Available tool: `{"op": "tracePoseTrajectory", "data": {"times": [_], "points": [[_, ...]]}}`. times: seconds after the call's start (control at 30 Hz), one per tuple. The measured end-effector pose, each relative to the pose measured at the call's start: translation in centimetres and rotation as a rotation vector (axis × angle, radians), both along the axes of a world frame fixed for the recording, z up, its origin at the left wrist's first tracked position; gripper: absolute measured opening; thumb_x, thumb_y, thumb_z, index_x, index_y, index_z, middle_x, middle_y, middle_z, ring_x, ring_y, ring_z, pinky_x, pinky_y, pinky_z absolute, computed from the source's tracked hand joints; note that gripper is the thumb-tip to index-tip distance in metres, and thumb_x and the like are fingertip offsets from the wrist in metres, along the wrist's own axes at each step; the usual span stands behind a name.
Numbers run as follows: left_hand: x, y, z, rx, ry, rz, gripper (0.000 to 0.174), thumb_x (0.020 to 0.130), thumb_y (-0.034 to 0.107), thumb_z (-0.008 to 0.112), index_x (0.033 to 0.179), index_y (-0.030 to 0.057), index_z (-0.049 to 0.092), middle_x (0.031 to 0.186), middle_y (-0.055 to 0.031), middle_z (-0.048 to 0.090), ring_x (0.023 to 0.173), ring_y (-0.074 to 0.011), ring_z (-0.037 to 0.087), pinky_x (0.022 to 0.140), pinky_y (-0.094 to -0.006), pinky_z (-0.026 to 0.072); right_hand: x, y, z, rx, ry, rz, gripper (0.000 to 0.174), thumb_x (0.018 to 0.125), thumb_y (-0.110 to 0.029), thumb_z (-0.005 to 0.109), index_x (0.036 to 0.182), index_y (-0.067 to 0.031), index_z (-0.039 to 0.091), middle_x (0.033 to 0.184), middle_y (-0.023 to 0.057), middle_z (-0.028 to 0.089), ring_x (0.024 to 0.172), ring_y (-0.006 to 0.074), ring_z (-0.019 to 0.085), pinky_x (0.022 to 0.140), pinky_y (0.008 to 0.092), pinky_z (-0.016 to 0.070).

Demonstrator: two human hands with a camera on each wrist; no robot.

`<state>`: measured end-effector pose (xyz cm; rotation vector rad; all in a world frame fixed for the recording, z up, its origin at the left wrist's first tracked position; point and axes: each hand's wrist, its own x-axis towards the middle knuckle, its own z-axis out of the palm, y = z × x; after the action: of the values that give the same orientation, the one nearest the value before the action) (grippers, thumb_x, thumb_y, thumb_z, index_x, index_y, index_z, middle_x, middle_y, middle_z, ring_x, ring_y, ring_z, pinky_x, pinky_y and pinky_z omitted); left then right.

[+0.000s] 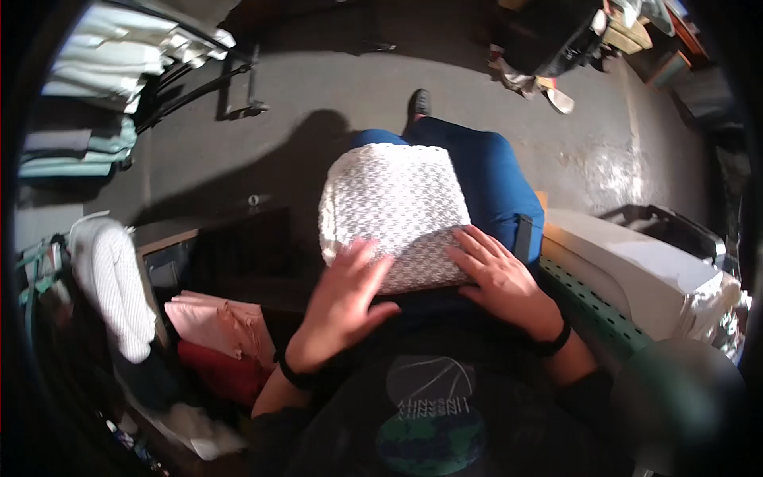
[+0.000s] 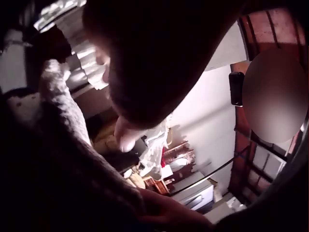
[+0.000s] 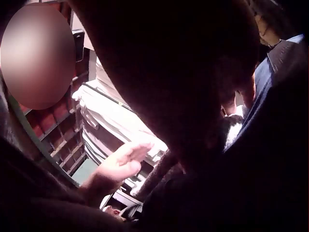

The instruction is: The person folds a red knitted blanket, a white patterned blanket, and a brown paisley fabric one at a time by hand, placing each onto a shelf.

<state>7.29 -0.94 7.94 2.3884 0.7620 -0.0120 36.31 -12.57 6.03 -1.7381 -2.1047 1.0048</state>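
Note:
A folded white and grey knitted piece (image 1: 397, 207) lies across the person's lap, on blue trousers (image 1: 485, 171). At its lower left edge is the left hand (image 1: 346, 298), fingers extended over the fabric and thumb apart. The right hand (image 1: 505, 278) rests with spread, fairly straight fingers on its lower right edge. In the left wrist view the knitted edge (image 2: 72, 113) runs below the dark left hand (image 2: 145, 63). The right wrist view shows the right hand (image 3: 193, 72) mostly in shadow, with the left hand (image 3: 118, 169) beyond it.
Folded pink cloth (image 1: 222, 322) and red cloth (image 1: 218, 370) lie at the left, beside a hanging white knitted piece (image 1: 115, 278). A rack with folded textiles (image 1: 111, 52) stands at upper left. On the right are a white box-like surface (image 1: 628, 254) and a green perforated strip (image 1: 592, 306).

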Motion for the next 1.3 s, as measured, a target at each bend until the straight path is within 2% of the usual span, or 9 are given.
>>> {"op": "tracePoseTrajectory", "data": {"times": [0.17, 0.37, 0.63, 0.77, 0.97, 1.1, 1.23, 1.27, 1.3], "points": [[-0.7, -2.3, -3.3, 0.048, -0.086, -0.005, 0.082, 0.072, 0.039, 0.088, 0.139, 0.0013, 0.059, 0.157, -0.0218, 0.044, 0.148, -0.0402, 0.04, 0.123, -0.0522, 0.0324, -0.2, 0.2, -0.7, 0.015, -0.085, 0.011, 0.074, 0.07, 0.001, 0.074, 0.142, -0.0065, 0.058, 0.154, 0.0171, 0.052, 0.149, 0.0359, 0.041, 0.122, 0.0468, 0.0378], [0.0, -3.2, -3.4, 0.073, -0.071, 0.122, 0.085, 0.072, 0.033, 0.089, 0.143, 0.0016, 0.055, 0.155, -0.0201, 0.048, 0.146, -0.0371, 0.045, 0.124, -0.0504, 0.0318, 0.8, 1.8, -1.3, 0.327, 0.176, -0.041, 0.047, 0.067, 0.005, 0.069, 0.114, -0.0043, 0.066, 0.119, 0.0112, 0.073, 0.125, 0.0344, 0.066, 0.118, 0.0597, 0.039], [0.1, -1.8, 3.1, 0.074, -0.379, 0.302, 0.052, 0.075, -0.001, 0.072, 0.126, 0.001, 0.062, 0.118, -0.0174, 0.07, 0.108, -0.0373, 0.069, 0.093, -0.0448, 0.0558, 0.2, 3.2, 5.1, 0.626, 0.544, -0.131, 0.039, 0.077, -0.007, 0.074, 0.113, -0.0027, 0.061, 0.108, 0.0166, 0.072, 0.105, 0.0338, 0.07, 0.111, 0.0661, 0.0405], [-1.3, -0.9, 8.4, -0.011, -0.347, 0.214, 0.045, 0.077, -0.001, 0.072, 0.121, 0.0038, 0.065, 0.109, -0.0139, 0.073, 0.096, -0.0361, 0.073, 0.084, -0.0442, 0.0583, -0.9, 4.7, 9.1, 0.309, 0.418, -0.344, 0.055, 0.084, -0.033, 0.073, 0.125, 0.0024, 0.062, 0.119, 0.0188, 0.07, 0.119, 0.0379, 0.065, 0.116, 0.0572, 0.0377], [-3.7, -0.1, 10.5, -0.103, -0.139, 0.247, 0.033, 0.085, 0.005, 0.072, 0.118, 0.0019, 0.066, 0.093, -0.0167, 0.072, 0.084, -0.0393, 0.07, 0.073, -0.0477, 0.0555, 2.0, 6.2, 2.1, -0.139, 0.566, -0.051, 0.036, 0.081, -0.013, 0.079, 0.114, -0.0015, 0.072, 0.113, 0.0125, 0.076, 0.116, 0.0317, 0.069, 0.117, 0.0476, 0.0422], [-4.7, 0.5, 10.4, -0.426, -0.07, 0.289, 0.032, 0.086, 0.006, 0.073, 0.117, 0.0014, 0.069, 0.102, -0.0177, 0.073, 0.097, -0.0406, 0.07, 0.083, -0.0455, 0.0564, 0.0, 5.9, 2.4, 0.045, 0.532, -0.187, 0.034, 0.074, 0.0, 0.074, 0.109, 0.0004, 0.07, 0.105, 0.0147, 0.073, 0.101, 0.0337, 0.07, 0.089, 0.0417, 0.0545], [-4.5, 0.2, 9.8, -0.57, -0.136, 0.312, 0.054, 0.079, 0.006, 0.084, 0.129, 0.001, 0.064, 0.129, -0.0159, 0.068, 0.117, -0.0385, 0.066, 0.101, -0.0436, 0.053, -0.3, 7.2, 4.5, 0.394, 0.42, -0.085, 0.045, 0.063, 0.005, 0.07, 0.107, -0.0019, 0.07, 0.098, 0.0142, 0.071, 0.091, 0.0355, 0.068, 0.082, 0.0433, 0.0539], [-4.0, -0.5, 8.9, -0.843, -0.25, 0.481, 0.06, 0.08, 0.007, 0.085, 0.135, 0.0007, 0.06, 0.131, -0.0172, 0.067, 0.118, -0.0371, 0.066, 0.102, -0.0425, 0.0524, -0.2, 7.3, 5.2, 0.434, 0.4, -0.072, 0.046, 0.062, 0.005, 0.07, 0.107, -0.0018, 0.069, 0.097, 0.0142, 0.071, 0.09, 0.0357, 0.068, 0.082, 0.0436, 0.0538], [-3.6, -0.7, 8.8, -0.92, -0.283, 0.502, 0.066, 0.083, 0.021, 0.081, 0.14, -0.0011, 0.056, 0.136, -0.0186, 0.064, 0.123, -0.0356, 0.064, 0.105, -0.0414, 0.0498, -0.3, 7.4, 6.0, 0.471, 0.383, -0.058, 0.046, 0.061, 0.005, 0.069, 0.107, -0.0017, 0.069, 0.096, 0.0142, 0.071, 0.089, 0.0359, 0.068, 0.082, 0.044, 0.0536]]}}
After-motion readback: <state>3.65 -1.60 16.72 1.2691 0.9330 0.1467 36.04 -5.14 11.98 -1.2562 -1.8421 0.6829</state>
